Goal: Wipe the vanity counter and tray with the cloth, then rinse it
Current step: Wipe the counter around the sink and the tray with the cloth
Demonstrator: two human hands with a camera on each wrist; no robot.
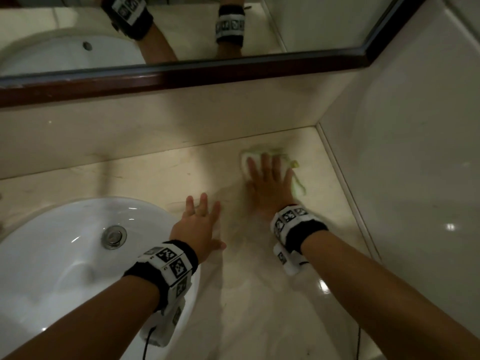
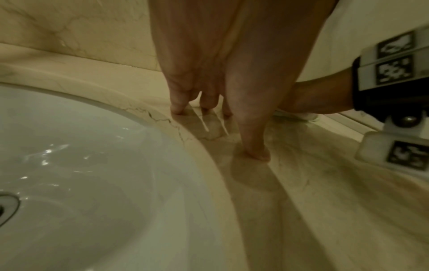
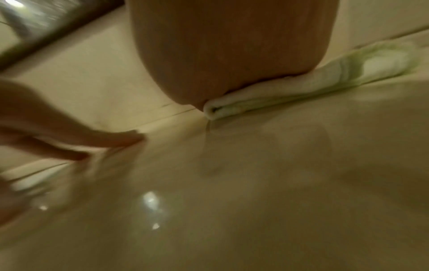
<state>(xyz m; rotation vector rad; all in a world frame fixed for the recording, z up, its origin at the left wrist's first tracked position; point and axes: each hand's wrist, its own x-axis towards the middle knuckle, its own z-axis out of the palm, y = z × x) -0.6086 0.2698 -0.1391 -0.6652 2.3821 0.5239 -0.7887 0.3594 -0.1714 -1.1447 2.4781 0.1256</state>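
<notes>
Right hand flat, pressing cloth — left hand open on counter; loose cloth edge may bunch, skipping corner.

Quick count: two hands, left hand around 6 o'clock and right hand toward 3. One cloth, also at 3. One counter. One sink down at 8, with one drain. One mirror up at 12. Two wristbands.
</notes>
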